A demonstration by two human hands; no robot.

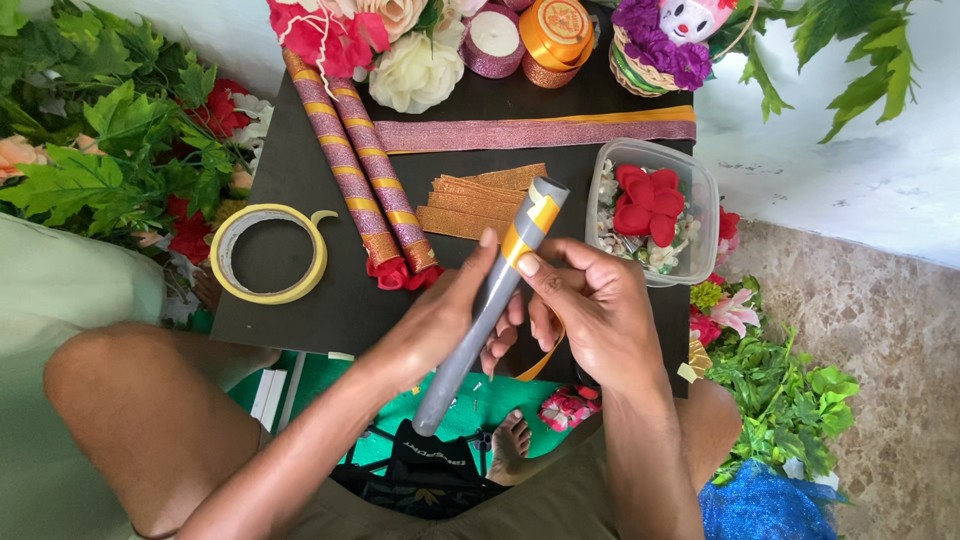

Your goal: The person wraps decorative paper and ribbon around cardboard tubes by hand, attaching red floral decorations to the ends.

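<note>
The left hand (440, 325) is wrapped around a grey tube (485, 315), holding it tilted over the black board (300, 300). The right hand (590, 305) pinches orange ribbon (530, 228) onto the tube's top end.

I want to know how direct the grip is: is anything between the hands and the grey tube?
Partly. The left hand holds the grey tube bare. Under the right hand, the orange ribbon lies wound on the tube near its top, beneath the thumb. Nothing else visible intervenes.
</note>
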